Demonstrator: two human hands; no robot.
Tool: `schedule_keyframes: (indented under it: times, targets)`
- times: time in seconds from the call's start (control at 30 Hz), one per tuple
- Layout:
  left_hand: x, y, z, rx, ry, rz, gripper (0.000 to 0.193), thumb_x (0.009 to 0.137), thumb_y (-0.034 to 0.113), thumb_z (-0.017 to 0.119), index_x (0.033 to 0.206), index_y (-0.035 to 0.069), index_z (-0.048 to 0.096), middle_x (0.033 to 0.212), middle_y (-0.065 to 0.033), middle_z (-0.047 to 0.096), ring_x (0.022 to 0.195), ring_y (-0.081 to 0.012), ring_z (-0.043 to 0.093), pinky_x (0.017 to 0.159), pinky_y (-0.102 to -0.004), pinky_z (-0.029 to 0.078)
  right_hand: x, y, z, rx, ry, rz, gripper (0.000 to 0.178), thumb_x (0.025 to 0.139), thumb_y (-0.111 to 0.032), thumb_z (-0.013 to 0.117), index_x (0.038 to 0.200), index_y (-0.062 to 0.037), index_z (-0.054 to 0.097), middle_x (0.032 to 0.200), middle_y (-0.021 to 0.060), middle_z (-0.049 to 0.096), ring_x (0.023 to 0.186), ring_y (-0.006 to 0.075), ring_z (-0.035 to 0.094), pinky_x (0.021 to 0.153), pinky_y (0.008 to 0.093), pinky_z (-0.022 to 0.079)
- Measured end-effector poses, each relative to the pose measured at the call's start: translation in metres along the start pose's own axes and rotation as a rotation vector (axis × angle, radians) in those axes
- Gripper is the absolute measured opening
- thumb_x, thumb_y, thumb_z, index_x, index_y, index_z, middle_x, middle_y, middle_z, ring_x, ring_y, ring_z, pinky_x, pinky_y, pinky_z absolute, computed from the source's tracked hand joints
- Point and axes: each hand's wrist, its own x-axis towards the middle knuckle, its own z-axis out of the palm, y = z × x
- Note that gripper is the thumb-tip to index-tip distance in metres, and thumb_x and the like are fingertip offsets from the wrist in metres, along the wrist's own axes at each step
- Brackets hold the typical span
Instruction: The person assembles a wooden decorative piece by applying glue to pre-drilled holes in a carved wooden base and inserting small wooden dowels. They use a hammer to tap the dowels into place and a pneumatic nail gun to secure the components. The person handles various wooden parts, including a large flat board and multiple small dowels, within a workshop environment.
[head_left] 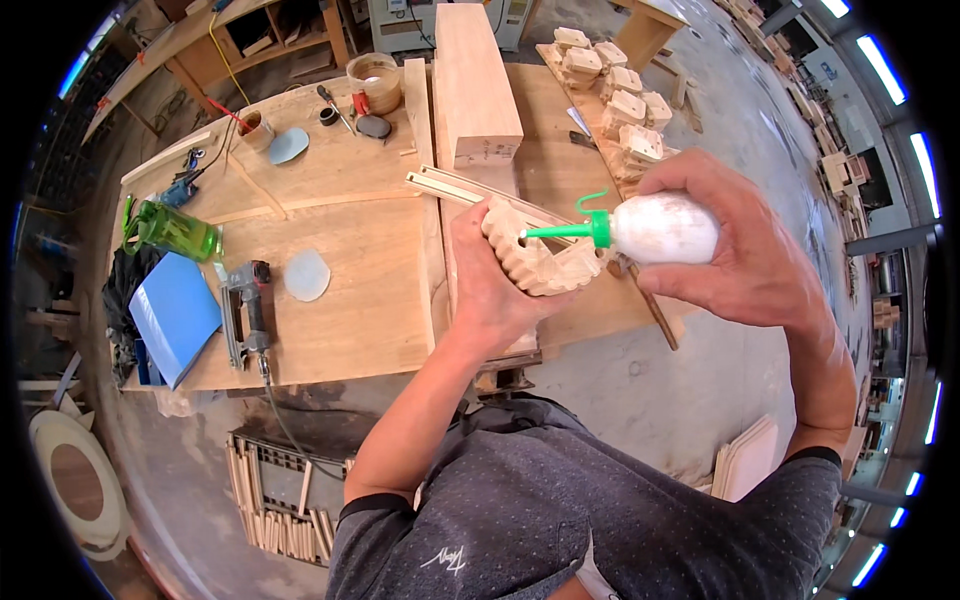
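My left hand [485,300] is closed around a pale carved wooden block [540,268] with a scalloped, ridged side and a dark round hole in its end. In my right hand [755,245], tipped sideways, is a white squeeze bottle [665,228] with a green cap and a long green nozzle [560,232]. The nozzle points left across the block, its tip near the hole; whether it touches, I cannot tell. Thin wooden strips [455,188] lie on the bench just beyond my left hand.
A long square timber [480,90] lies across the workbench [370,330]. Several carved blocks [625,110] line a board at the far right. To the left are a nail gun [247,310] with a hose, a blue box [175,315], a green bottle [180,232] and a tub [375,85].
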Motion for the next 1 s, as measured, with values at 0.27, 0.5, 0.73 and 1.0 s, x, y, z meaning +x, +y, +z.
schedule_keyframes:
  times: [0.27, 0.5, 0.73, 1.0]
  targets:
    - [0.000, 0.003, -0.004, 0.080, -0.003, -0.001, 0.114, 0.058, 0.014, 0.097, 0.141, 0.004, 0.021, 0.130, -0.0165, 0.044, 0.118, -0.0282, 0.053, 0.102, -0.0411, 0.047, 0.000, -0.016, -0.007, -0.011, -0.031, 0.070, 0.051, 0.072, -0.012, 0.078, 0.118, -0.0034, 0.060, 0.110, 0.0161, 0.064, 0.104, 0.0374, 0.063, 0.090, 0.0430, 0.049]
    - [0.000, 0.003, -0.003, 0.067, -0.005, 0.004, 0.115, 0.058, 0.016, 0.098, 0.142, 0.004, 0.021, 0.130, -0.0167, 0.044, 0.118, -0.0291, 0.053, 0.103, -0.0417, 0.046, 0.000, -0.022, -0.012, -0.060, -0.058, -0.009, 0.048, 0.075, -0.014, 0.081, 0.119, -0.0041, 0.063, 0.105, 0.0157, 0.066, 0.100, 0.0371, 0.065, 0.089, 0.0439, 0.050]
    - [0.000, 0.005, -0.005, 0.120, -0.005, -0.008, 0.116, 0.057, 0.018, 0.098, 0.142, 0.004, 0.020, 0.128, -0.0162, 0.044, 0.119, -0.0287, 0.052, 0.102, -0.0418, 0.046, 0.005, -0.034, -0.015, -0.210, -0.080, -0.043, 0.051, 0.075, -0.024, 0.084, 0.118, -0.0043, 0.064, 0.099, 0.0148, 0.067, 0.091, 0.0353, 0.066, 0.079, 0.0445, 0.049]
    - [0.000, 0.005, -0.005, 0.079, -0.016, -0.002, 0.115, 0.058, 0.018, 0.098, 0.142, 0.004, 0.020, 0.128, -0.0157, 0.043, 0.119, -0.0281, 0.051, 0.103, -0.0418, 0.045, 0.010, -0.048, -0.018, -0.257, -0.112, -0.025, 0.047, 0.077, -0.024, 0.082, 0.116, -0.0053, 0.064, 0.096, 0.0135, 0.065, 0.089, 0.0356, 0.065, 0.080, 0.0440, 0.048]
